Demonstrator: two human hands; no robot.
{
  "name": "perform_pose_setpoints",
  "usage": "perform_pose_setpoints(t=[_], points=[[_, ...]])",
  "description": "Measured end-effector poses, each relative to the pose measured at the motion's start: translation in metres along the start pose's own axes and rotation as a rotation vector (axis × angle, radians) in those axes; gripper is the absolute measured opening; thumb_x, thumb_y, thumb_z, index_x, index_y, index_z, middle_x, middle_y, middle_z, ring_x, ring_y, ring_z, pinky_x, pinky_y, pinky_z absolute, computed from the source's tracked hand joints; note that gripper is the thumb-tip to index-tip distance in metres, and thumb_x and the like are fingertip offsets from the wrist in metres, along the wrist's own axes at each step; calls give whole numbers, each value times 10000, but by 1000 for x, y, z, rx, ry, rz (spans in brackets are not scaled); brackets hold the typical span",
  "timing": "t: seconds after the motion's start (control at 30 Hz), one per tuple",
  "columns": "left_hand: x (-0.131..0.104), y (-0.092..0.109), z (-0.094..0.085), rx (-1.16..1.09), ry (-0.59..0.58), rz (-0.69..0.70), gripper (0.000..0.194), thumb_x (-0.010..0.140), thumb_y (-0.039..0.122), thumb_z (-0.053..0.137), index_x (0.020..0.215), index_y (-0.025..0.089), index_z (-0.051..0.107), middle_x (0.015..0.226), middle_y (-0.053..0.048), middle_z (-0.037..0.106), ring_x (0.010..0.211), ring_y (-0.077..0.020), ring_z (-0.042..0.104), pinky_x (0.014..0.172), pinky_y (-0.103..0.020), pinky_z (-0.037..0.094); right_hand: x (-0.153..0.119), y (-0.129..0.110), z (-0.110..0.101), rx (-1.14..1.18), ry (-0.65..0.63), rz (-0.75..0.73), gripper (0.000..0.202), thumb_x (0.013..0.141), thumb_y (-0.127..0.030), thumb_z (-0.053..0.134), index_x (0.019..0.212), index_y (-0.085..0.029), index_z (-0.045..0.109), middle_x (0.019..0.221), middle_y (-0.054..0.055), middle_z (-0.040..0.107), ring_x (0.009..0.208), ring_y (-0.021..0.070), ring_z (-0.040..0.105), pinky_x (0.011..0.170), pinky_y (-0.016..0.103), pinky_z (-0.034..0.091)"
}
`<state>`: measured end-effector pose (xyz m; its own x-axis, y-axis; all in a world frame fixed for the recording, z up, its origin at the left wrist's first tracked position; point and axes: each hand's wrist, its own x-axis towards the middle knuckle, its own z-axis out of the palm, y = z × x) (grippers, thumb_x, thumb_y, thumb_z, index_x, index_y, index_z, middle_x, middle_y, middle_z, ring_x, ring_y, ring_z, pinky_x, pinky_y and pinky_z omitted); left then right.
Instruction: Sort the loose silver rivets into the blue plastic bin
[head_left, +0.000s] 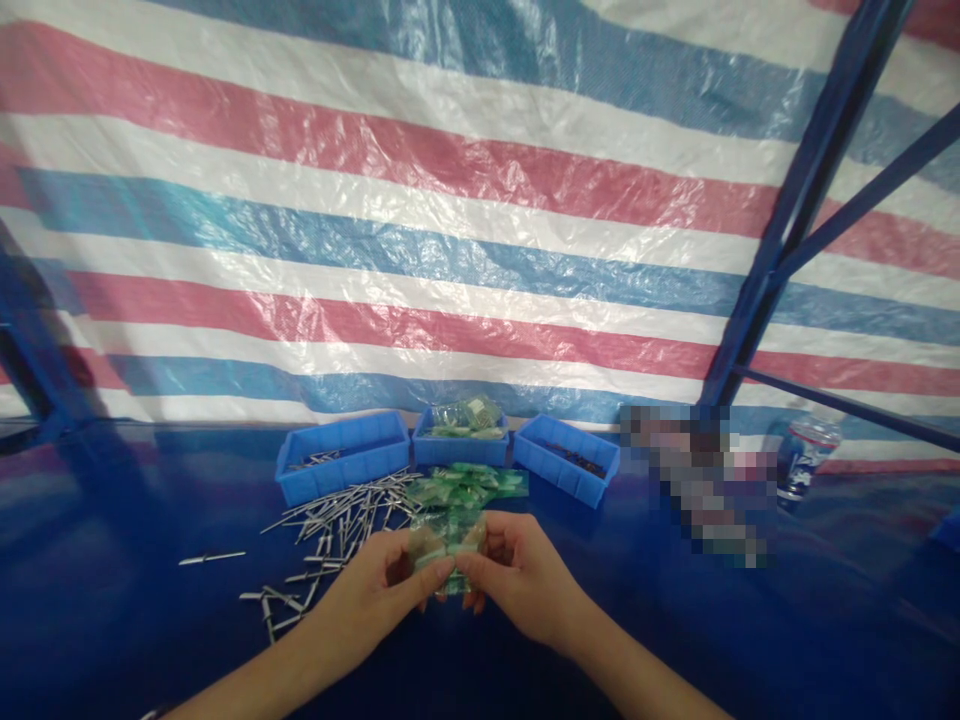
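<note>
Both hands meet low in the middle of the view, thumbs almost touching, around a small clear green-tinted plastic bag [452, 530]. My left hand [394, 578] pinches its left side and my right hand [517, 572] its right side. Whatever lies inside the bag is too blurred to tell. Just beyond the fingers is a pile of similar green plastic bags [469, 484]. Left of it, many loose metal blind rivets [352, 515] with long pins spread over the blue tabletop [637, 620], some close to my left wrist.
Three blue bins stand at the back: a left bin [300, 488] with some rivets, a middle bin [459, 450] with plastic bags, a right bin [540, 459] with small dark pieces. A clear-topped container [806, 460] and a pixelated patch are at right. Striped sheeting [450, 220] hangs behind.
</note>
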<state>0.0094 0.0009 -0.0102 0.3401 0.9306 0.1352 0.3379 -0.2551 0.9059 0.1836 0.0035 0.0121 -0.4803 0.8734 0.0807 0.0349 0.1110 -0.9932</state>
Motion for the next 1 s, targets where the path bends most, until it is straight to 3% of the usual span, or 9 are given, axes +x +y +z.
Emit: perform_pose_setpoints(t=[0.2,0.4,0.73,1.0], points=[[0,1,-1,-38,-8,22,467,756,615,616,723,151,660,615,12,590,563,-122,508,520,-208,392,-1,-5,2,48,0,-13,353,643,-461,657,725,-142,530,634,16,579,503,80,497,505,209,418],[-3,3,-1,-40,-10,43,458,795,601,590,750,153,668,669,-6,639,598,-132,544,537,-209,407,-4,-6,3,188,24,70,326,616,-426,662,717,-152,518,563,-12,551,453,52,437,402,149,260],[-6,8,-2,4,48,107,478,856,584,515,670,177,684,597,13,614,560,-120,517,517,-200,391,-5,-5,2,251,10,117,313,616,-402,666,736,-143,537,552,-13,553,430,39,419,398,141,239],[-2,6,-4,-9,56,96,545,838,635,494,640,166,688,549,-12,624,479,-114,510,461,-203,403,-4,-3,3,158,39,82,446,619,-544,705,705,-144,528,535,-16,556,414,42,415,389,156,263]])
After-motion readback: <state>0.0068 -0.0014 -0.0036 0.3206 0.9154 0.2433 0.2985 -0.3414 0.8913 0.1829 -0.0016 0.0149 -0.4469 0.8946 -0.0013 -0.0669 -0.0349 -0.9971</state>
